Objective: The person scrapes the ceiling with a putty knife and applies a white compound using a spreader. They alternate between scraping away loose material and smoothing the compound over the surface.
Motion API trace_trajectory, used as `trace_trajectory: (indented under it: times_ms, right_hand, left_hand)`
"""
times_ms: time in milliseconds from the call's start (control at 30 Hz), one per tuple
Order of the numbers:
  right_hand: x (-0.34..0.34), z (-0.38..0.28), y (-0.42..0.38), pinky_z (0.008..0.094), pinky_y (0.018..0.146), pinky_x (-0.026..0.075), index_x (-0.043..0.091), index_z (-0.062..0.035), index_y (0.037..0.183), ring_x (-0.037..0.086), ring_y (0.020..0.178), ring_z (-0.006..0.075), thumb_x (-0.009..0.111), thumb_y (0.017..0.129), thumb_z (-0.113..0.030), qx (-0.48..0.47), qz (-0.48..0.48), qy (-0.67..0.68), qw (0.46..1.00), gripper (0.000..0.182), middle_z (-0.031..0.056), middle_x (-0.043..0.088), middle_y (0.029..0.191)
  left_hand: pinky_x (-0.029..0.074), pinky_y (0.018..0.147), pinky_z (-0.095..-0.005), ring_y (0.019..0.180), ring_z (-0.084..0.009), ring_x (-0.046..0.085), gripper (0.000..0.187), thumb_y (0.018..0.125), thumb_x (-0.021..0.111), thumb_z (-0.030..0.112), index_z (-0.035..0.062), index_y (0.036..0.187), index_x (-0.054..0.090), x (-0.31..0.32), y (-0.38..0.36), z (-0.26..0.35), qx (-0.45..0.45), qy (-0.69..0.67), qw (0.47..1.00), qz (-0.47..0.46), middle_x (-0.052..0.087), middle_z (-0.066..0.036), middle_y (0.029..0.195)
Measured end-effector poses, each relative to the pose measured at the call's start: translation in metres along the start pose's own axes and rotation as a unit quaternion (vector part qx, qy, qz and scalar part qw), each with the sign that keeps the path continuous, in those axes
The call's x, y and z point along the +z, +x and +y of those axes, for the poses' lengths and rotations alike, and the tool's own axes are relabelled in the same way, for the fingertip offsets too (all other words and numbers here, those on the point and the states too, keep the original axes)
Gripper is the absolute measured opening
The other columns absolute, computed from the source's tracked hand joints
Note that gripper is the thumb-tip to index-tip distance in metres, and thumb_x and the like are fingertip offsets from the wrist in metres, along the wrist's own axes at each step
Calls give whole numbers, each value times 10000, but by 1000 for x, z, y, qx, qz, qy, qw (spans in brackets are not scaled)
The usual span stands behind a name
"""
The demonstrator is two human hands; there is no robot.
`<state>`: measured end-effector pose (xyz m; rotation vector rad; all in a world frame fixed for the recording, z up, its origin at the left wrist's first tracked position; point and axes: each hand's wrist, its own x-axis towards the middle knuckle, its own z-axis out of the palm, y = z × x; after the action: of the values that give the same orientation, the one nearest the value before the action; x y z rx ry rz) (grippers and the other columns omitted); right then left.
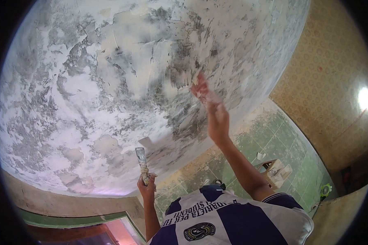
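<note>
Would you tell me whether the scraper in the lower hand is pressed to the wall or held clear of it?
Cannot tell: the scraper stands blade-up in the left hand in front of the peeling wall, but contact is unclear.

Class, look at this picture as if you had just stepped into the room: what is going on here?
A person in a blue-and-white striped shirt works on a patchy, peeling plastered surface. The right hand is raised, fingers pressing a small pale piece against it. The left hand grips a putty knife by its plaster-caked handle, blade pointing up, apart from the surface. Beyond are green tiles and a small wooden stool.
</note>
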<state>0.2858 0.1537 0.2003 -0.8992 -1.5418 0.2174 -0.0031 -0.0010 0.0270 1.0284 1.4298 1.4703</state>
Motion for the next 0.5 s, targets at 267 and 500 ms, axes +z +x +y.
trace_trajectory:
  times_ms: [267,500]
  right_hand:
    - [-9,-47,-13,338,944,491,449,-8,1385,609,1106,154,498,1035,-116,289,-55,503,812,369,76,601,1278]
    - [-9,-49,-41,289,880,488,508,-24,1331,584,1019,102,520,1032,-122,322,-90,475,814,315,36,607,1143]
  left_hand:
    - [259,419,-206,468,-18,368,203,1006,593,223,38,925,574,8,-10,101,8,-78,988,-133,476,55,644]
    - [247,445,-197,511,1,351,174,999,618,218,48,1003,583,6,-14,129,2,-70,982,-175,506,63,697]
